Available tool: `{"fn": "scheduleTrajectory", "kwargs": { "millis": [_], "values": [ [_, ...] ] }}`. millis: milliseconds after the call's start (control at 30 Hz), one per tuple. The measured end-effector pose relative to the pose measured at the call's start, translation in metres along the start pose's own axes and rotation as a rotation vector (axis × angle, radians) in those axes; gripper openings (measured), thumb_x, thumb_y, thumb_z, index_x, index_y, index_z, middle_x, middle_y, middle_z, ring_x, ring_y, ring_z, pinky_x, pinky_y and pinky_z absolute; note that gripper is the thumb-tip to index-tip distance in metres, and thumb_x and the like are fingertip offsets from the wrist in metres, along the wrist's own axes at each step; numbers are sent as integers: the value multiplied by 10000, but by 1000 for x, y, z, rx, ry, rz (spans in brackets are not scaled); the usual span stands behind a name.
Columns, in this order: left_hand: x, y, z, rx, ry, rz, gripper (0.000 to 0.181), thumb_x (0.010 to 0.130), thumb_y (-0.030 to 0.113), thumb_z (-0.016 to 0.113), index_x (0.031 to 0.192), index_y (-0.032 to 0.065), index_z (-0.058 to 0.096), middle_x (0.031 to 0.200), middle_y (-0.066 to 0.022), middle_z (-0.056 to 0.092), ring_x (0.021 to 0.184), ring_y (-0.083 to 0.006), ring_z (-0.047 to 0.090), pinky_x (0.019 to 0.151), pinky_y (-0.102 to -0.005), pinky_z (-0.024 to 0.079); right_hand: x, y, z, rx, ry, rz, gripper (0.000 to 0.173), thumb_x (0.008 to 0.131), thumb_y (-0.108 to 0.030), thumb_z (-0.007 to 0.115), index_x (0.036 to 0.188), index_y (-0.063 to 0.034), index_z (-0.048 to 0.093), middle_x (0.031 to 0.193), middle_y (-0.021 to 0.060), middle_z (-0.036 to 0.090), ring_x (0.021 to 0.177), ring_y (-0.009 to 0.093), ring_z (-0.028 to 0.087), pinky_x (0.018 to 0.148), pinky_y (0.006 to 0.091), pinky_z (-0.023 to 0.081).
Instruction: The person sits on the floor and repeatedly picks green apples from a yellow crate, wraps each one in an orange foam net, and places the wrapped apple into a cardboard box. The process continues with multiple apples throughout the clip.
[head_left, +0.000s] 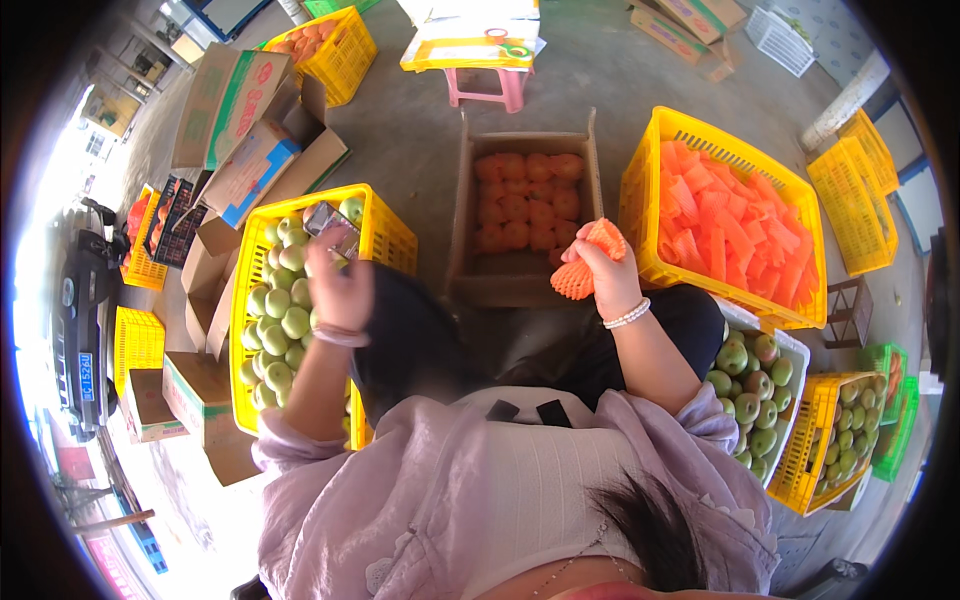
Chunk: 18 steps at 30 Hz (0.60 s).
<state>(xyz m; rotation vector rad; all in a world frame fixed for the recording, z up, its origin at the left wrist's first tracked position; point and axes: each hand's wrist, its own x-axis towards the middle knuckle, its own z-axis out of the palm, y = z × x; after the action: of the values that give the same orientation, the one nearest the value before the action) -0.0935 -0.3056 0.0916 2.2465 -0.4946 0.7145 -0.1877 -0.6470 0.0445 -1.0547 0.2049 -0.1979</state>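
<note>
My right hand grips an orange foam net sleeve, held up between the open carton and the crate of sleeves. Motion blurs my left hand, whose fingers reach over a smartphone; whether they touch it, I cannot tell. The phone lies on green apples in a yellow plastic crate at my left. Before me stands an open cardboard carton, with rows of fruit in orange net sleeves inside. A second yellow crate at the right is heaped with loose foam sleeves.
Right of my knee is a white crate of green apples, beside another yellow crate of apples. Cardboard boxes pile up at the left. Ahead, a pink stool bears a taped box with scissors on it.
</note>
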Motion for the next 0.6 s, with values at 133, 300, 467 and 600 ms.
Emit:
{"fn": "scheduleTrajectory", "kwargs": {
  "millis": [133,300,467,600],
  "values": [
    [-1,90,67,-323,-534,273,604,704,63,726,1254,22,481,1252,-191,516,1181,-329,496,1006,-407,410,-1,3,15,-314,-142,-141,121,899,-77,589,1009,-27,580,989,54,634,934,138,600,856,262,462],
    [-20,136,132,-786,-1033,-118,660,710,79,753,1273,6,417,1188,-142,555,1109,-228,559,970,-338,438,-1,6,14,-429,-208,-309,204,933,-132,541,1104,-21,561,1343,86,464,1070,128,520,940,265,399],
    [-48,128,156,-960,-1020,-228,517,748,-55,603,1236,5,442,1138,-79,574,1083,-161,552,923,-310,462,-3,0,6,-316,-258,-180,179,946,-117,519,1085,-14,562,1198,84,574,1083,133,543,945,278,417],
    [-49,136,152,-1032,-1104,-450,469,745,-100,492,1201,3,468,1084,-63,584,1023,-148,571,869,-279,474,-3,4,10,-141,-214,-126,103,949,-71,491,1032,-35,541,1029,119,642,1001,185,605,879,333,478]
  ]
}}
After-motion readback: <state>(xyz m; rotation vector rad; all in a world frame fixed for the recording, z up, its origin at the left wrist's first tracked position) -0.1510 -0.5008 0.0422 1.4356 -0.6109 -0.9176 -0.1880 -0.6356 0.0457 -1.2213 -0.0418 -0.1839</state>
